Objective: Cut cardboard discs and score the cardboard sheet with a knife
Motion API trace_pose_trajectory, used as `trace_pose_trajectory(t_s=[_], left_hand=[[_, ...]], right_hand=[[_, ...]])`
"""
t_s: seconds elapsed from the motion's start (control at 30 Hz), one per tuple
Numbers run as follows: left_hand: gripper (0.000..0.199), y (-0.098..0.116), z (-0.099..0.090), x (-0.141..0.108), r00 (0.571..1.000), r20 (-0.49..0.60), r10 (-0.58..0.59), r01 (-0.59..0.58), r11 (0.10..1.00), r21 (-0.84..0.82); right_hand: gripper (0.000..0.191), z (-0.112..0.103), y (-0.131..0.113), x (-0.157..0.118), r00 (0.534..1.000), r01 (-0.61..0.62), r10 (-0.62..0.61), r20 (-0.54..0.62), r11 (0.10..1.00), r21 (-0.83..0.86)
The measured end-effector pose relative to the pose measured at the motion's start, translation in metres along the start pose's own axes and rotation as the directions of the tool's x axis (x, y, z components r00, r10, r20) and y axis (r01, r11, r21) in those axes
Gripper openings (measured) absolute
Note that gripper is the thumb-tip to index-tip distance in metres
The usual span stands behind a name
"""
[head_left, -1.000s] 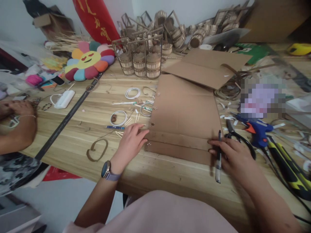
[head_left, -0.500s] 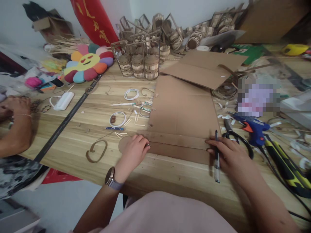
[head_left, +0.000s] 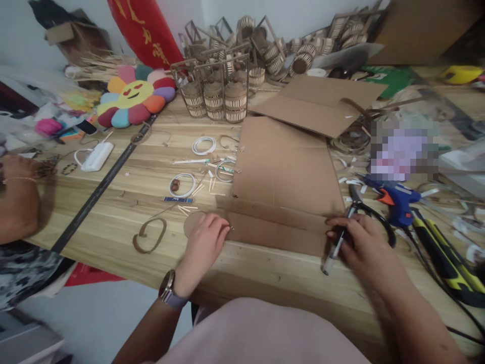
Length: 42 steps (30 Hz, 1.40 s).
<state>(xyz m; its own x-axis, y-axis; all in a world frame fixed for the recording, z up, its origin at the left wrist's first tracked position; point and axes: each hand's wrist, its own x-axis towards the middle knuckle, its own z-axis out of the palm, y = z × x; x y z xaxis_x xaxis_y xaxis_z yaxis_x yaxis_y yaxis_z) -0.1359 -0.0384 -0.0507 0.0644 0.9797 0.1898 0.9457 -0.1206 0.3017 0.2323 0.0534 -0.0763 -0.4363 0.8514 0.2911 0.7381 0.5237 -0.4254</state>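
A large brown cardboard sheet (head_left: 286,167) lies in front of me, with a narrower cardboard strip (head_left: 276,212) along its near edge. My left hand (head_left: 207,235), with a watch on its wrist, is pinched at the left end of the strip; a small shiny thing shows at its fingertips, too small to name. Partly under that hand is a round cardboard piece (head_left: 192,222). My right hand (head_left: 356,237) holds a pen (head_left: 335,247) slanting down, its fingers at the right end of the strip.
White cable coils (head_left: 182,185) and small sticks lie left of the cardboard. A blue glue gun (head_left: 401,202) and yellow-black cutters (head_left: 441,253) are at the right. Small baskets (head_left: 235,103) stand behind. Another person's arm (head_left: 18,202) rests at far left.
The pen in my right hand has tilted, its lower end swinging left. The narrow strip has shifted slightly at its left end. The other person's arm has moved a little left.
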Motion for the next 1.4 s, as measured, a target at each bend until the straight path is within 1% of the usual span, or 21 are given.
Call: trace_pose_trajectory(t_s=[0.07, 0.13, 0.2, 0.23, 0.27, 0.3, 0.37, 0.4, 0.47, 0.57, 0.73, 0.9, 1.0, 1.13, 1.27, 1.33, 1.4], left_hand=[[0.016, -0.003, -0.007, -0.001, 0.993, -0.113, -0.038, 0.038, 0.999, -0.001], [0.022, -0.004, -0.015, -0.001, 0.972, -0.224, -0.074, 0.076, 0.997, 0.003], [0.028, -0.002, -0.022, 0.001, 0.955, -0.287, -0.08, 0.088, 0.996, 0.014], [0.03, 0.0, -0.024, 0.002, 0.955, -0.291, -0.065, 0.076, 0.997, 0.024], [0.031, 0.001, -0.026, 0.003, 0.961, -0.273, -0.037, 0.048, 0.998, 0.035], [0.031, 0.002, -0.026, 0.003, 0.972, -0.234, 0.0, 0.011, 0.999, 0.044], [0.032, 0.002, -0.024, 0.004, 0.991, -0.113, 0.074, -0.069, 0.996, 0.054], [0.031, 0.001, -0.021, 0.005, 0.994, -0.05, 0.102, -0.099, 0.994, 0.056], [0.029, -0.003, -0.015, 0.005, 0.991, 0.053, 0.125, -0.128, 0.991, 0.049], [0.03, -0.009, -0.009, 0.006, 0.981, 0.139, 0.134, -0.138, 0.99, 0.015], [0.032, -0.015, -0.005, 0.009, 0.977, 0.165, 0.132, -0.133, 0.991, -0.006], [0.032, -0.014, -0.008, 0.015, 0.972, 0.186, 0.14, -0.147, 0.989, 0.022], [0.032, -0.013, -0.012, 0.02, 0.965, 0.217, 0.149, -0.157, 0.987, 0.02], [0.032, -0.013, -0.014, 0.023, 0.957, 0.246, 0.152, -0.16, 0.987, 0.014], [0.033, -0.014, -0.014, 0.024, 0.956, 0.266, 0.126, -0.14, 0.99, 0.034], [0.034, -0.013, -0.014, 0.024, 0.953, 0.281, 0.113, -0.129, 0.991, 0.037], [0.034, -0.012, -0.015, 0.025, 0.948, 0.302, 0.104, -0.121, 0.992, 0.039]], right_hand=[[0.011, -0.003, 0.0, 0.001, 1.0, -0.017, 0.017, 0.004, 0.999, 0.046], [0.004, -0.007, -0.003, 0.003, 1.0, -0.021, 0.023, -0.014, 0.995, 0.101], [0.005, -0.011, -0.007, 0.004, 0.999, -0.016, 0.02, -0.026, 0.988, 0.156], [0.006, -0.012, -0.009, 0.004, 1.0, -0.016, 0.02, -0.024, 0.984, 0.177], [0.006, -0.014, -0.01, 0.003, 1.0, -0.015, 0.018, -0.016, 0.981, 0.192], [0.007, -0.015, -0.01, 0.002, 1.0, -0.011, 0.012, -0.003, 0.979, 0.203], [0.007, -0.015, -0.01, -0.001, 1.0, -0.008, 0.002, 0.026, 0.978, 0.207], [0.008, -0.015, -0.009, -0.002, 0.999, -0.005, -0.004, 0.041, 0.979, 0.204], [0.009, -0.014, -0.008, -0.005, 0.997, -0.002, -0.013, 0.074, 0.98, 0.2], [0.012, -0.012, -0.009, -0.006, 0.995, -0.016, -0.002, 0.098, 0.984, 0.177], [0.015, -0.01, -0.01, -0.005, 0.997, -0.013, 0.001, 0.074, 0.987, 0.163], [0.016, -0.006, -0.003, -0.011, 0.998, -0.008, -0.001, 0.068, 0.991, 0.134], [0.017, -0.009, -0.004, -0.013, 0.997, 0.017, -0.025, 0.067, 0.994, 0.111], [0.019, -0.016, -0.013, -0.012, 0.995, 0.022, -0.029, 0.097, 0.997, 0.075], [0.019, -0.017, -0.018, -0.014, 0.996, 0.069, -0.069, 0.048, 0.997, 0.018], [0.019, -0.015, -0.016, -0.016, 0.996, 0.089, -0.089, 0.024, 0.996, 0.0], [0.019, -0.014, -0.013, -0.018, 0.994, 0.106, -0.106, 0.024, 0.994, -0.011]])
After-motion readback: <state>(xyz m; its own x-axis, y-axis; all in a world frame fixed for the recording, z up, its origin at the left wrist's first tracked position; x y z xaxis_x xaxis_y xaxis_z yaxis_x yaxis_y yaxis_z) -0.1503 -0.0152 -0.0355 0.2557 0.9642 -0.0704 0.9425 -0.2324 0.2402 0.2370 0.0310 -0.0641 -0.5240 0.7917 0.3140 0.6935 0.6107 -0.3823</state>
